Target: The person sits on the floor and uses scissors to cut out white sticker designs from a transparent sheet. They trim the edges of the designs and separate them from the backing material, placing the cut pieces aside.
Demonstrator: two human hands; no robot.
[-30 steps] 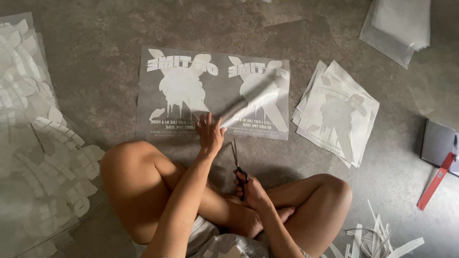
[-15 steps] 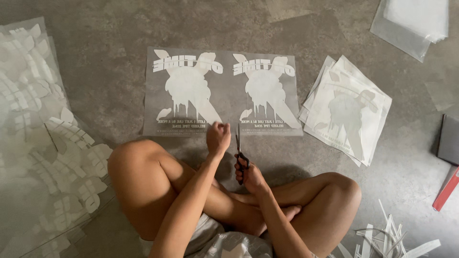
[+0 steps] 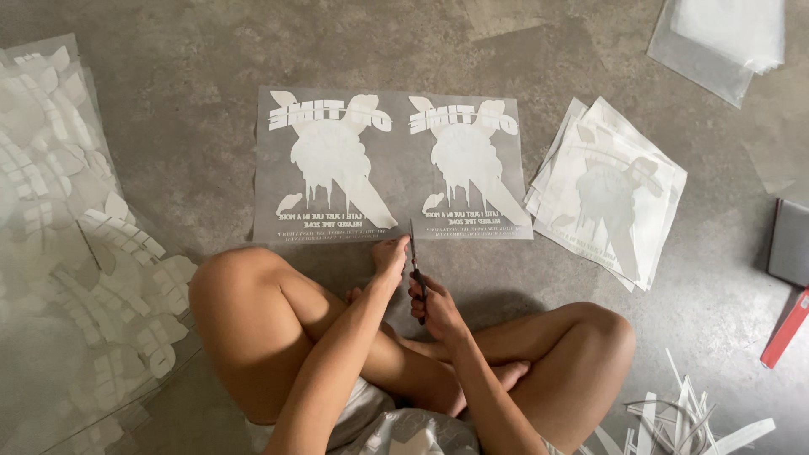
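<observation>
Sheet (image 3: 392, 164), mid-frame, is about to be cut between its prints: left hand (image 3: 390, 254) pins its edge, right hand (image 3: 434, 307) grips scissors (image 3: 415, 268), which next must cut straight up.

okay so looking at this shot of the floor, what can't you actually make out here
- Scissors: the right hand covers the handles in the head view; the blade tips at the sheet's edge are too thin to tell open from shut.
- Left hand: fingertips rest at the near edge of the printed sheet; any pinch is hidden.
- Red object: cut off by the right edge.
- Paper strips: cut off by the bottom edge.
</observation>
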